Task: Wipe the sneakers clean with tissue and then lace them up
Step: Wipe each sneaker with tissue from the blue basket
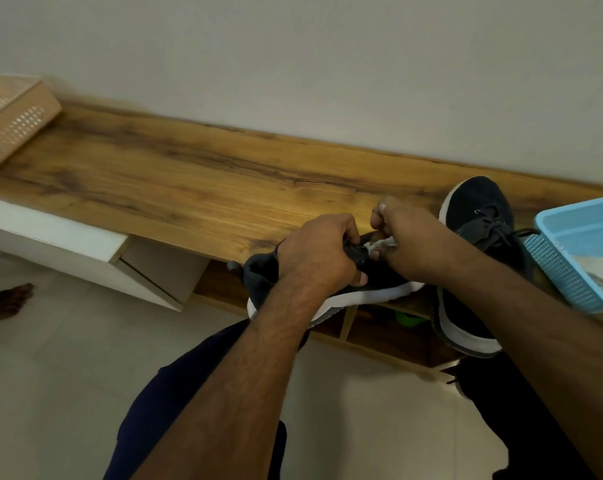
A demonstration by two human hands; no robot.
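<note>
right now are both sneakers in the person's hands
No: the left hand grips one sneaker while the right hand holds tissue against it; the other sneaker lies on the wooden bench.

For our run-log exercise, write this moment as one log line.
stage: wiping | left hand: grips sneaker | right hand: pinches tissue on it | second sneaker: laced, on bench

A long wood-grain tabletop [175,174] runs along a plain off-white wall [327,57]. Beneath it sit a white cabinet [51,237] and open wooden cubbies [372,323], above pale floor tiles [68,375].
</note>
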